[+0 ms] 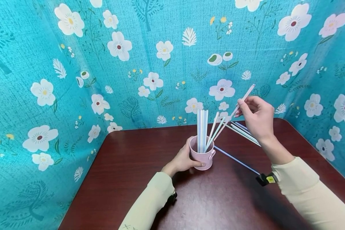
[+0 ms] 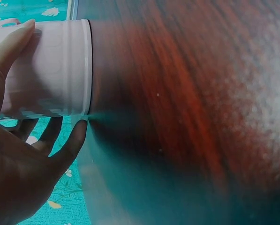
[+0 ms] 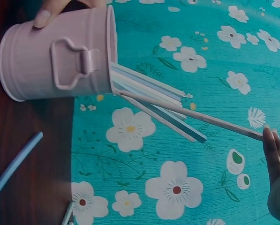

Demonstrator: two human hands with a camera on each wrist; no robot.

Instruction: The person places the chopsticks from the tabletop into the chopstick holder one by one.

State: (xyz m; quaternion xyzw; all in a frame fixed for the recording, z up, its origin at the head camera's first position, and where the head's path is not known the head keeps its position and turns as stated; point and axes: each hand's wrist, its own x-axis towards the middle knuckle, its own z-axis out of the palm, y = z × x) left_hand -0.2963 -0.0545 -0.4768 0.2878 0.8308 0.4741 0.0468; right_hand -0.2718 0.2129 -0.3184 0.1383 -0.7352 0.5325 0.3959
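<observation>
A small pink metal bucket (image 1: 201,161) with a side handle stands upright on the table, and my left hand (image 1: 184,158) grips it from the left. The left wrist view shows the thumb and fingers of that hand (image 2: 22,173) around the bucket wall. Several pale paper straws (image 1: 202,127) lean inside the bucket. Up and to the right, my right hand (image 1: 258,119) pinches a pale pink straw (image 1: 234,111) near its upper end. In the right wrist view, the lower tip of this slanted straw (image 3: 200,116) meets the bucket's rim.
One blue straw (image 1: 237,159) lies on the dark red table (image 1: 126,172) right of the bucket. Several more straws (image 1: 245,134) lie farther back, under the right hand. A teal floral cloth (image 1: 172,80) hangs along the table's back and sides.
</observation>
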